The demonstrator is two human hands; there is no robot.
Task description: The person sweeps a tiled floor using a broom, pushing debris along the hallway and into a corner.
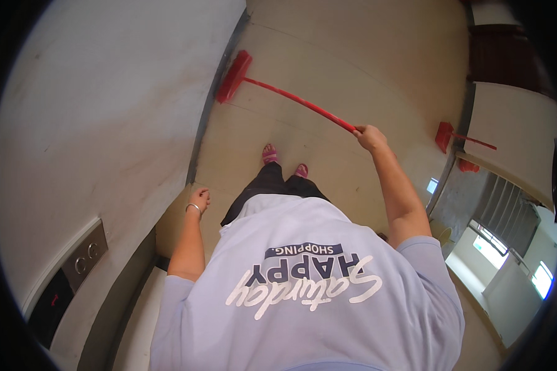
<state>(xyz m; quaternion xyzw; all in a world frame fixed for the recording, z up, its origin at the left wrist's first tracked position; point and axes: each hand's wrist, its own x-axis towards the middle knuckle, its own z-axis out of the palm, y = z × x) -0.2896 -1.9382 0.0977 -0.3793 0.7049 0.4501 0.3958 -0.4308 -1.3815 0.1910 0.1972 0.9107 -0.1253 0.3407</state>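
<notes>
My right hand (370, 137) is closed around the end of the red handle of a push broom (301, 100). The handle slants away to the upper left, and the broom's red head (234, 78) rests on the tiled floor against the dark baseboard of the left wall. My left hand (200, 199) hangs low beside my body near that wall, with its fingers loosely curled. It wears a bracelet at the wrist, and no object shows in it.
On the left wall is a metal panel (84, 255) with round buttons. A second red broom (444, 137) stands by the right wall, near a red object (469, 166) at a doorway. Stairs (506, 199) with a railing lie beyond. My feet in pink sandals (269, 154) stand on the floor.
</notes>
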